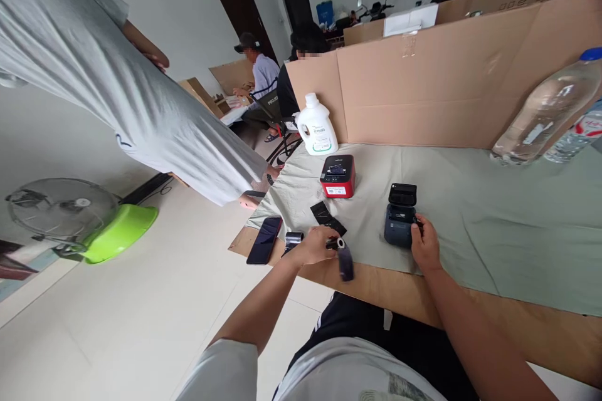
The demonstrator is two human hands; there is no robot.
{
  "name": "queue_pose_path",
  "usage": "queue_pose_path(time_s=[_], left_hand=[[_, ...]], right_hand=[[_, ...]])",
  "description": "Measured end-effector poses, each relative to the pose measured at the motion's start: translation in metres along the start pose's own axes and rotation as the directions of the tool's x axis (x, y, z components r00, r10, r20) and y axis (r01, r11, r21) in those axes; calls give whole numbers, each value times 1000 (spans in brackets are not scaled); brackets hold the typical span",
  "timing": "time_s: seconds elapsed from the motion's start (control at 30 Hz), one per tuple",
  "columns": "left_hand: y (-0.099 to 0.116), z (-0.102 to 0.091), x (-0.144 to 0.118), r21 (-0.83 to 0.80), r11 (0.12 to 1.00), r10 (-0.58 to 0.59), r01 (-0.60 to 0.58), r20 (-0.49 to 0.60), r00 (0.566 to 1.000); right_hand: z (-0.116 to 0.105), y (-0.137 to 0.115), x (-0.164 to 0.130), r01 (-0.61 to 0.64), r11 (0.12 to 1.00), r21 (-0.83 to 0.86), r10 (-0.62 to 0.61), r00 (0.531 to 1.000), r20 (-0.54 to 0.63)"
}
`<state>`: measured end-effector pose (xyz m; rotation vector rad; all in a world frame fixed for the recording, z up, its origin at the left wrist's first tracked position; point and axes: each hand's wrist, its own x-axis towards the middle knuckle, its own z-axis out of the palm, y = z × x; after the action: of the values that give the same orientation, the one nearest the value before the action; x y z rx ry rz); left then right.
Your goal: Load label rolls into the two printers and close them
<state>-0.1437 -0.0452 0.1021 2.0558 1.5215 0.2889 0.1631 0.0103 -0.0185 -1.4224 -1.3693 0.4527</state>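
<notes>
My left hand (318,247) is closed on a small ribbon roll (345,262) with a pale core, its dark film hanging over the table's front edge. My right hand (426,243) grips the right side of a dark blue mini label printer (399,233), which stands on the cloth with its lid (403,194) up. Just beyond my left hand lie flat black pieces (328,217). Left of that hand is another dark roll (294,239), beside a smartphone (264,240) lying face up. A red and black box (338,177) sits farther back.
A white jug (318,128) stands at the back left corner. Cardboard (414,91) walls the far side, with large plastic bottles (545,116) leaning at the right. A person (141,94) stands to the left, near a fan (63,207); others sit behind.
</notes>
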Motion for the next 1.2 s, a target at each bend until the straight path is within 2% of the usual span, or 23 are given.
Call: queue_pose_path(time_s=[0.03, 0.07, 0.13, 0.2, 0.23, 0.33, 0.4, 0.47, 0.57, 0.63, 0.9, 1.03, 1.2], left_hand=[[5, -1, 1, -191, 981, 34, -30, 18, 999], [11, -2, 3, -377, 925, 67, -48, 38, 997], [24, -2, 9, -656, 754, 124, -38, 86, 989], [36, 1, 19, -790, 613, 165, 8, 138, 977], [42, 4, 25, -819, 572, 184, 30, 164, 969], [58, 15, 49, -834, 549, 226, 60, 217, 950], [67, 23, 69, -799, 602, 231, 13, 190, 954], [76, 29, 89, -710, 698, 216, -94, 84, 973], [87, 36, 117, -481, 851, 199, -209, -73, 977], [91, 40, 131, -369, 901, 213, -230, -87, 973], [95, 53, 155, -228, 953, 195, -198, -36, 980], [106, 54, 160, 9, 986, 168, -168, 5, 986], [114, 55, 162, 272, 951, 163, -150, -27, 986]], right_hand=[[1, 0, 0, 8, 1000, 0, -8, 1000, -2], [1, 0, 0, 17, 1000, -3, -17, 1000, -6], [3, -1, -1, 50, 998, -26, -51, 999, -15], [2, -5, -2, 115, 990, -83, -118, 992, -39], [2, -8, -3, 157, 980, -120, -164, 985, -51], [-4, -22, -7, 307, 931, -199, -318, 948, -26], [-10, -31, -9, 406, 894, -188, -411, 911, 14], [-16, -39, -11, 470, 868, -159, -473, 881, 20], [-22, -43, -12, 474, 866, -159, -481, 876, -6], [-24, -43, -12, 462, 872, -164, -470, 883, -12], [-23, -44, -11, 484, 865, -133, -487, 874, 16], [-22, -46, -11, 501, 850, -164, -495, 866, 73], [-19, -45, -9, 510, 832, -220, -497, 860, 114]])
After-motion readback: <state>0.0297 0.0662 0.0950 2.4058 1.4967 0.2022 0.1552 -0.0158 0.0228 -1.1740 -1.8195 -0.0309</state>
